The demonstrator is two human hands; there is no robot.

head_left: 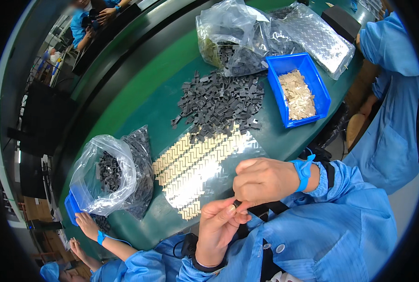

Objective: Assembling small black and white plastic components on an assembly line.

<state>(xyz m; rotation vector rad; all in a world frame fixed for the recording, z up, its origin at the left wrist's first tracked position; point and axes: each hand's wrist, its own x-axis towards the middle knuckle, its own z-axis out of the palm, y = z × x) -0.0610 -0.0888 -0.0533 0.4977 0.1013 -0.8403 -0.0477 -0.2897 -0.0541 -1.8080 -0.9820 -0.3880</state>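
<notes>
My left hand pinches a small black plastic part between thumb and fingertips, just in front of my body. Curled over it from above, my right hand meets the left at the same part; its fingertips are partly hidden, so whether it grips the part or something tiny is unclear. A blue strap circles the right wrist. Beyond my hands lies a clear sheet bearing rows of small beige rectangular pieces. Loose black plastic parts are heaped at its far edge.
A blue bin of beige pieces stands at the far right. Clear bags of black parts sit at the back and left. A packed silvery tray lies behind the bin. A co-worker's hand touches another blue bin.
</notes>
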